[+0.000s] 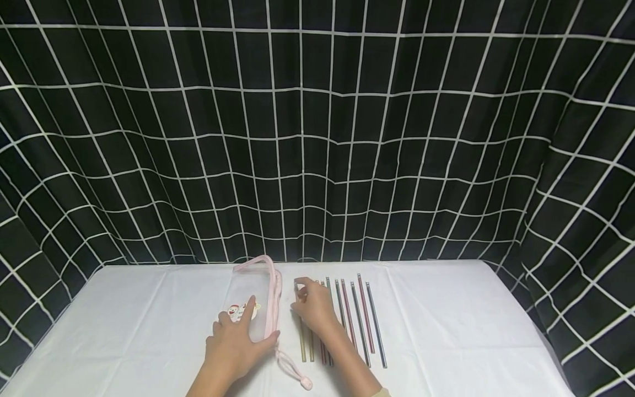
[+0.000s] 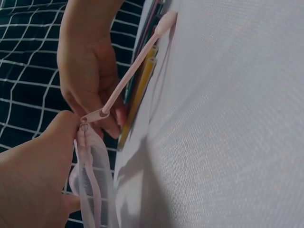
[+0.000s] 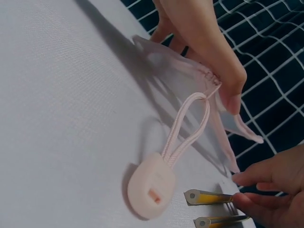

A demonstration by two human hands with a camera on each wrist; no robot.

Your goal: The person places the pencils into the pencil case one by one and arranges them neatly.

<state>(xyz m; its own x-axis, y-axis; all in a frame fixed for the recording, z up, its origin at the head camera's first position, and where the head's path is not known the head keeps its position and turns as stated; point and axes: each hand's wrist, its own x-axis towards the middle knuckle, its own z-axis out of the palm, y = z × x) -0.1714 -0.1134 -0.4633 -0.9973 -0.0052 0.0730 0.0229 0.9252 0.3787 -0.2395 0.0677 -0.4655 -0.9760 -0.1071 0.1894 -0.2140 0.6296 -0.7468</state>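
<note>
A translucent mesh pencil case (image 1: 272,314) with pink zipper trim and a cartoon print lies left of centre, its zipper edge parted at the far end. My left hand (image 1: 234,343) rests on it with spread fingers, the thumb beside the zipper pull (image 2: 95,115). To the right, several coloured pencils (image 1: 364,325) lie side by side, pointing away from me. My right hand (image 1: 316,310) pinches the leftmost yellow pencil (image 1: 302,344) near its far end. Another yellow pencil (image 3: 213,222) lies just beside it; my right forearm covers parts of the middle pencils.
A pink cord loop with a plastic tag (image 3: 152,185) hangs from the zipper onto the white tablecloth (image 1: 461,331). Behind the table's far edge hangs a black curtain (image 1: 317,138) with a white grid, which also runs along both sides.
</note>
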